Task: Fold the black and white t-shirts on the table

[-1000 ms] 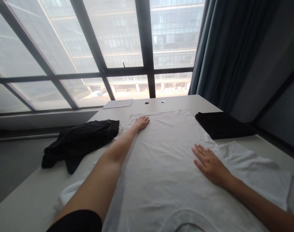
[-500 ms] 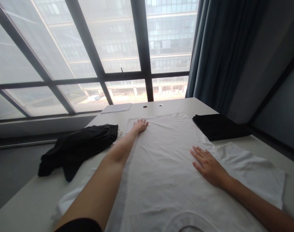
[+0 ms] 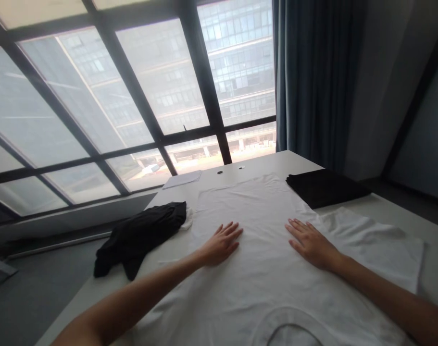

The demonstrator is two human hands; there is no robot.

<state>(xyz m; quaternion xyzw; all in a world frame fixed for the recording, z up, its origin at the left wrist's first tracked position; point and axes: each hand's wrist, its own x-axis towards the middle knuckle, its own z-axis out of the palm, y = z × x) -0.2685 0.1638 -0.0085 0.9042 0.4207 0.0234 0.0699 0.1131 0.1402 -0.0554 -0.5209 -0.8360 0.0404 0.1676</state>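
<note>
A white T-shirt (image 3: 255,211) lies spread flat on a white table (image 3: 377,202), its collar nearest me and its hem toward the window. My left hand (image 3: 221,242) rests palm down on the shirt's left side, fingers stretched out. My right hand (image 3: 308,242) lies flat on the shirt's right side, fingers apart. The two hands sit level with each other, about mid-shirt. One sleeve (image 3: 377,245) spreads out to the right.
A crumpled black garment (image 3: 139,238) hangs over the table's left edge. A folded black garment (image 3: 325,186) lies at the right. A sheet of paper (image 3: 182,179) and two cable holes sit at the far end, by the large window. A curtain hangs at the right.
My left hand has slid back from the shirt's far hem corner to mid-shirt. My right hand has stayed in place. The view has tilted upward.
</note>
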